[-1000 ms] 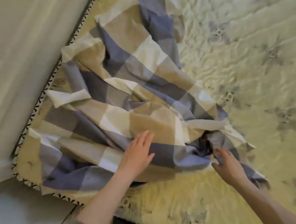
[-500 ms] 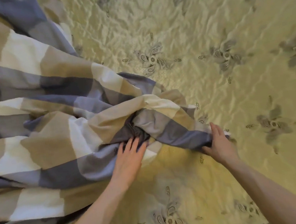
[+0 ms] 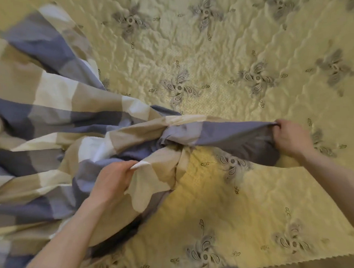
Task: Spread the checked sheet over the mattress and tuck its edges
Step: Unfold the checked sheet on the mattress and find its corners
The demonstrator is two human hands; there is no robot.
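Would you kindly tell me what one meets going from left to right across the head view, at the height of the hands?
Sheet, bunched → left hand, gripping it → right hand, gripping the sheet's stretched end → bare mattress.

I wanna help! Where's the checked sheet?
Head view: the checked sheet lies bunched on the left of the mattress, gripped by the left hand and right hand.
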